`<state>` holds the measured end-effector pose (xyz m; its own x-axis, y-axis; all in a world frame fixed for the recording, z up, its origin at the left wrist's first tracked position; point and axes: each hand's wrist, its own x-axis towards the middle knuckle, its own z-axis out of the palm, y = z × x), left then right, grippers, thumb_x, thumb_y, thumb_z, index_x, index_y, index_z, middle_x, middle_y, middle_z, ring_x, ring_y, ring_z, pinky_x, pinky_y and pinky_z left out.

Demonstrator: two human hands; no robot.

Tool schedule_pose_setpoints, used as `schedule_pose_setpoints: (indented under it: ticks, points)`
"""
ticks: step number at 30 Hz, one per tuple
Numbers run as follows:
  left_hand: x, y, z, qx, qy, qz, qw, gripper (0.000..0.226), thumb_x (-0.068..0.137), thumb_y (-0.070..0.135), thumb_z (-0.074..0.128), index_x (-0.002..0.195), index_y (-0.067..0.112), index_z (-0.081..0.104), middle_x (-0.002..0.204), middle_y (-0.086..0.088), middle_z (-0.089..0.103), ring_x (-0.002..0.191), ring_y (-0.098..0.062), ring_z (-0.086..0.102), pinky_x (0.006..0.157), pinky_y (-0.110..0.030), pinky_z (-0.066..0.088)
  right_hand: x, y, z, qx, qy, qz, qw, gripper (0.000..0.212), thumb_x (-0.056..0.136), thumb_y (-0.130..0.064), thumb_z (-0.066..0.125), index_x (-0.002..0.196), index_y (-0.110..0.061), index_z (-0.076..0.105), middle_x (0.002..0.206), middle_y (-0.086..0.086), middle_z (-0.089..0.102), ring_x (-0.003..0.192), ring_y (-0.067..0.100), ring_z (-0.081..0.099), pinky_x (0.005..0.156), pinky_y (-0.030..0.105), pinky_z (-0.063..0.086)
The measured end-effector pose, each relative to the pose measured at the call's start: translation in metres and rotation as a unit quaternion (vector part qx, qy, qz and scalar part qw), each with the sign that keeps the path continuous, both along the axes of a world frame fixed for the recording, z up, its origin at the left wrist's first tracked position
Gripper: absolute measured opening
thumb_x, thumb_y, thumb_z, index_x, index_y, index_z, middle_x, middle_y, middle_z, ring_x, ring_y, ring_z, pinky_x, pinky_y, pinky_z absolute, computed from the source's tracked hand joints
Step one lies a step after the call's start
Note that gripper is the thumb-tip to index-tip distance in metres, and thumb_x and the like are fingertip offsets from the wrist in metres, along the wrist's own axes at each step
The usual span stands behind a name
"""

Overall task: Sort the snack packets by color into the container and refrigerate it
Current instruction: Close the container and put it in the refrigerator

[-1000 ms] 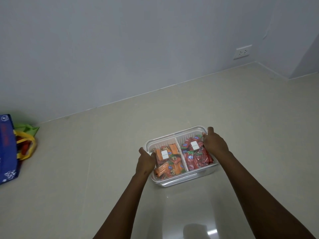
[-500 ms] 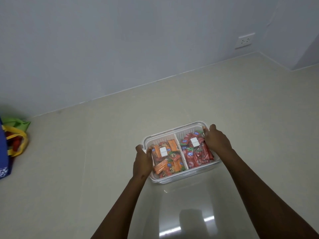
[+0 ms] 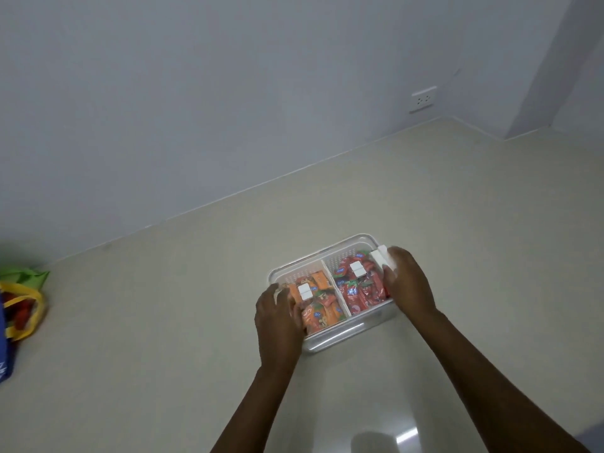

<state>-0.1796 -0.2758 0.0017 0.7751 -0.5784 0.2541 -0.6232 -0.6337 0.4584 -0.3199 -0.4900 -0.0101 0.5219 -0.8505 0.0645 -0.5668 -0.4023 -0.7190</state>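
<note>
Pale grey wall [image 3: 228, 93], socket [image 3: 423, 99] low at right, glossy beige floor [image 3: 163, 322], light glare near bottom.

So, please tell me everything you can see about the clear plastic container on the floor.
The container is a clear rectangular plastic box resting on the pale floor, turned at an angle. A white slotted insert divides it: orange packets left, red packets right. A transparent lid with two small white tabs covers it. The left hand and right hand touch its short ends, by white side latches.
</note>
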Motion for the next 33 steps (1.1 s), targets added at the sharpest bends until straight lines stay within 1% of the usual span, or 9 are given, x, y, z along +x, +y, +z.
schedule_pose_setpoints:
  ticks: [3, 6, 10, 13, 17, 22, 26, 29, 33]
  points:
    - [-0.028, 0.012, -0.004, -0.035, -0.013, -0.158, 0.987, 0.019, 0.091, 0.016, 0.053, 0.106, 0.016, 0.065, 0.114, -0.002, 0.063, 0.11, -0.021, 0.054, 0.1, -0.018, 0.033, -0.048, 0.045, -0.011, -0.044, -0.032, -0.007, 0.998, 0.043, 0.094, -0.018, 0.054, 0.137, -0.012, 0.048, 0.144, 0.004, 0.047, 0.133, 0.02, 0.044, 0.109, 0.027, 0.033]
    - [-0.05, 0.02, -0.009, -0.033, 0.007, -0.254, 0.967, 0.022, 0.092, 0.019, 0.044, 0.105, 0.017, 0.063, 0.108, 0.002, 0.061, 0.104, -0.018, 0.053, 0.095, -0.019, 0.036, -0.093, 0.092, -0.014, -0.074, -0.038, -0.072, 0.994, 0.042, 0.094, -0.021, 0.056, 0.135, -0.013, 0.051, 0.142, 0.002, 0.05, 0.131, 0.017, 0.045, 0.109, 0.026, 0.034]
    - [-0.089, 0.024, -0.01, -0.052, 0.04, -0.345, 0.936, 0.019, 0.091, 0.015, 0.056, 0.109, 0.018, 0.062, 0.111, 0.002, 0.063, 0.107, -0.013, 0.054, 0.095, -0.013, 0.033, -0.153, 0.149, -0.003, -0.109, -0.05, -0.175, 0.977, 0.04, 0.093, -0.022, 0.058, 0.132, -0.013, 0.054, 0.137, 0.001, 0.054, 0.128, 0.015, 0.048, 0.108, 0.027, 0.037]
    - [-0.126, 0.021, -0.015, -0.026, 0.071, -0.416, 0.906, 0.024, 0.092, 0.018, 0.058, 0.116, 0.018, 0.061, 0.114, 0.004, 0.062, 0.107, -0.014, 0.056, 0.094, -0.016, 0.038, -0.203, 0.188, 0.003, -0.127, -0.042, -0.253, 0.958, 0.042, 0.093, -0.021, 0.058, 0.133, -0.012, 0.052, 0.138, 0.002, 0.053, 0.129, 0.016, 0.046, 0.109, 0.032, 0.038]
    - [-0.188, 0.017, -0.032, 0.026, 0.111, -0.522, 0.845, 0.027, 0.093, 0.022, 0.058, 0.119, 0.019, 0.059, 0.113, 0.006, 0.062, 0.102, -0.012, 0.057, 0.093, -0.022, 0.045, -0.287, 0.242, -0.008, -0.125, -0.009, -0.379, 0.917, 0.046, 0.093, -0.027, 0.054, 0.135, -0.009, 0.051, 0.14, 0.005, 0.051, 0.133, 0.022, 0.044, 0.112, 0.037, 0.034]
    - [-0.279, 0.01, -0.029, 0.081, 0.158, -0.63, 0.756, 0.028, 0.096, 0.026, 0.052, 0.122, 0.019, 0.057, 0.116, 0.01, 0.056, 0.105, -0.008, 0.053, 0.091, -0.013, 0.037, -0.39, 0.295, -0.008, -0.139, 0.055, -0.499, 0.854, 0.05, 0.091, -0.021, 0.059, 0.138, -0.009, 0.048, 0.146, 0.004, 0.045, 0.139, 0.024, 0.037, 0.114, 0.041, 0.03]
    - [-0.353, -0.01, -0.02, 0.104, 0.172, -0.687, 0.698, 0.025, 0.096, 0.022, 0.052, 0.118, 0.013, 0.059, 0.111, 0.01, 0.053, 0.102, -0.006, 0.051, 0.088, -0.011, 0.032, -0.453, 0.307, 0.006, -0.153, 0.1, -0.559, 0.809, 0.059, 0.091, -0.026, 0.059, 0.145, -0.013, 0.038, 0.154, 0.003, 0.033, 0.145, 0.022, 0.024, 0.114, 0.052, 0.029]
    - [-0.41, -0.038, -0.011, 0.13, 0.16, -0.707, 0.677, 0.023, 0.094, 0.023, 0.053, 0.115, 0.013, 0.056, 0.106, 0.007, 0.054, 0.098, -0.01, 0.053, 0.081, -0.015, 0.035, -0.489, 0.295, 0.019, -0.155, 0.137, -0.584, 0.785, 0.071, 0.09, -0.035, 0.058, 0.15, -0.016, 0.025, 0.159, 0.003, 0.018, 0.148, 0.022, 0.011, 0.117, 0.051, 0.021]
    - [-0.496, -0.082, 0.017, 0.135, 0.168, -0.724, 0.655, 0.049, 0.095, 0.025, 0.054, 0.141, 0.013, 0.04, 0.14, -0.003, 0.049, 0.126, -0.018, 0.049, 0.106, -0.029, 0.04, -0.535, 0.262, 0.032, -0.141, 0.15, -0.611, 0.765, 0.078, 0.092, -0.053, 0.046, 0.152, -0.022, 0.008, 0.161, 0.003, 0.0, 0.149, 0.024, -0.001, 0.116, 0.052, 0.014]
